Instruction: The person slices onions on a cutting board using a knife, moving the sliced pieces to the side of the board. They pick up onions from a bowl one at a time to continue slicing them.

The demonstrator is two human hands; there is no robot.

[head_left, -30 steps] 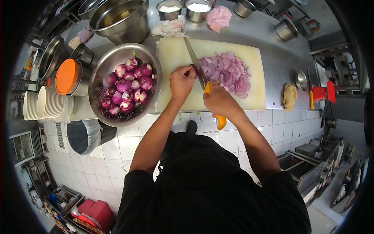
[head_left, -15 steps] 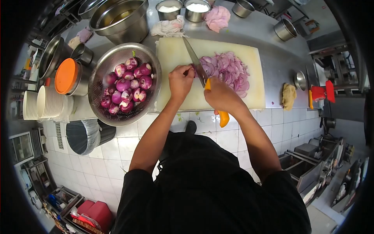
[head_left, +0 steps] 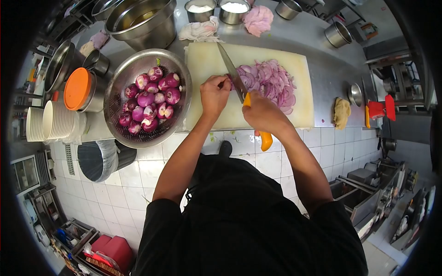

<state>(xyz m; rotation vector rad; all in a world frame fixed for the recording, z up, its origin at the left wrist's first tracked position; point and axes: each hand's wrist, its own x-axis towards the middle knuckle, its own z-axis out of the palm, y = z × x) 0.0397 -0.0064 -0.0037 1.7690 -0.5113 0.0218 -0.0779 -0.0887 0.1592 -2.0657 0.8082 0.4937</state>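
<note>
My right hand is wrapped round the yellow handle of a kitchen knife. The long blade points away from me over the pale cutting board. Just left of the blade, my left hand is closed with its fingertips on a small piece of red onion, mostly hidden by the fingers. Sliced red onion lies in a loose heap to the right of the blade. A metal colander to the left of the board holds several peeled whole red onions.
Behind the board are a large steel pot, two tins of white contents, a white cloth and a pink cloth. An orange-lidded container and stacked bowls stand left. A yellowish cloth lies right. A lined bin stands below.
Very little differs. Both hands and the knife stay in almost the same place on the board, and the whole view has shifted slightly.
</note>
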